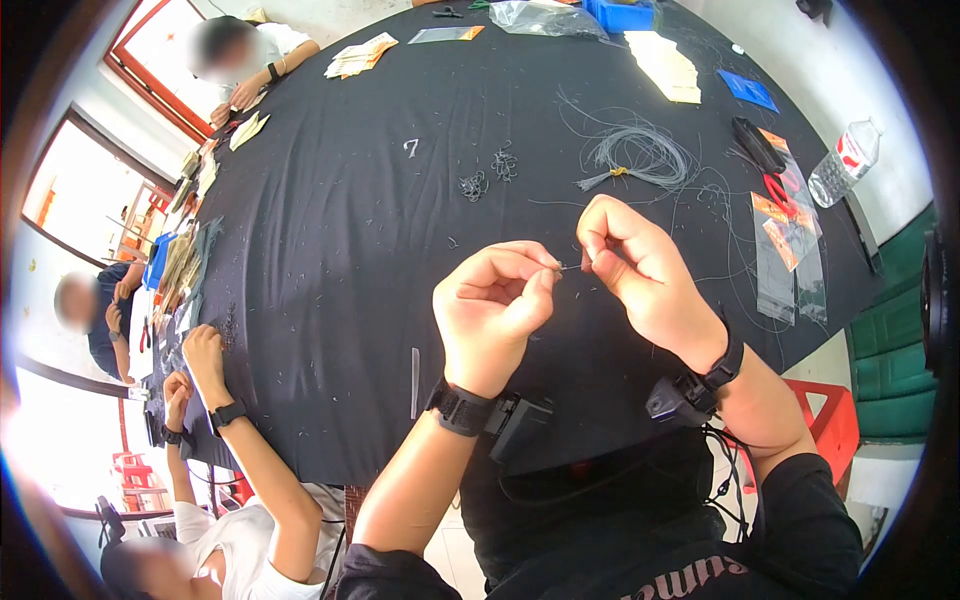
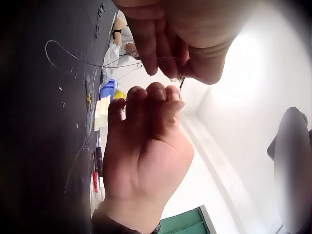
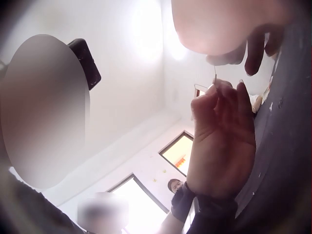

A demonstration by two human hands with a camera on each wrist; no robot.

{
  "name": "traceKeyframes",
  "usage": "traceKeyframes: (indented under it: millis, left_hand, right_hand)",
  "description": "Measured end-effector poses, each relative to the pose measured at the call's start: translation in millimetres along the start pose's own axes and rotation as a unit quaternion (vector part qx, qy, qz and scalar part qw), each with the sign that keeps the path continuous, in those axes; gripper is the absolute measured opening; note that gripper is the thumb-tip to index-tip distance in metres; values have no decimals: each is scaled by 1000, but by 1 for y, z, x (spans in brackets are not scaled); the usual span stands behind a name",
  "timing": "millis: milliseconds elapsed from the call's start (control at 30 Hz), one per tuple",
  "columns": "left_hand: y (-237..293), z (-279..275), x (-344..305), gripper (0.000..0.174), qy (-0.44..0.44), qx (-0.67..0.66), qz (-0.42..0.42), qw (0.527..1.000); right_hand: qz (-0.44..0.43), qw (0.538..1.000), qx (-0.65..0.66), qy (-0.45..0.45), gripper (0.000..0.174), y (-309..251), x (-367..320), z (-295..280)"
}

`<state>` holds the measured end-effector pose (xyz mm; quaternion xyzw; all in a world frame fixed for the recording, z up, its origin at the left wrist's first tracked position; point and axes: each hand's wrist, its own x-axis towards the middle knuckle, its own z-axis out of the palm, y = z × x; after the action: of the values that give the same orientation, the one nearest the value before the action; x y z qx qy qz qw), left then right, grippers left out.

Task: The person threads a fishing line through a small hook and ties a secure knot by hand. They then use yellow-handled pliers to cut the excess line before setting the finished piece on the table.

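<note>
Above the near part of the table, my left hand [image 1: 490, 305] pinches a thin strand of clear fishing line [image 1: 571, 267] between thumb and forefinger. My right hand [image 1: 645, 275] pinches the same strand a short way off, so it runs straight across the small gap between the fingertips. In the left wrist view, a small dark piece [image 2: 182, 84] sits on the strand by the left fingertips; its kind is too small to tell. A long loop of line [image 2: 73, 55] trails from the left fingers in that view. Both hands' fingers hide the strand's ends.
A coil of line [image 1: 640, 160] with a yellow tie lies beyond my right hand. Two small piles of dark hook-like pieces [image 1: 473, 185] lie ahead. Red-handled scissors [image 1: 780, 195], plastic packets [image 1: 775, 285] and a water bottle [image 1: 845, 165] are at right. Other people sit at left.
</note>
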<state>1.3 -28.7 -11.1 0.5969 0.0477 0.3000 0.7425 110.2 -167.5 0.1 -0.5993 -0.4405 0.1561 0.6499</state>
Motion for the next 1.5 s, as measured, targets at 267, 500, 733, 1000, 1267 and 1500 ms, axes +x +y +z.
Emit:
traceKeyframes:
  millis: [267,500,733,1000,1267,1500]
  left_hand:
    - [-4,-6,5,11,27,-34,11,999]
    - [-6,-14,9,10,47,-105,5,993]
    - [-7,-21,11,6,43,-116,7,992]
    - [-10,-25,13,8,73,-137,-22,988]
    - [-9,-25,13,8,55,-126,-17,990]
    - [-3,-19,12,9,38,-88,36,995]
  right_hand:
    - [-20,998,48,25,11,0,9,-23]
    - [-42,982,48,176,19,9,13,-60]
    - [-154,946,94,270,6,2,16,-100]
    - [-194,894,127,384,7,-3,10,-136]
    - [-150,866,116,462,12,2,6,-149]
    - [-13,838,-397,374,37,5,10,-135]
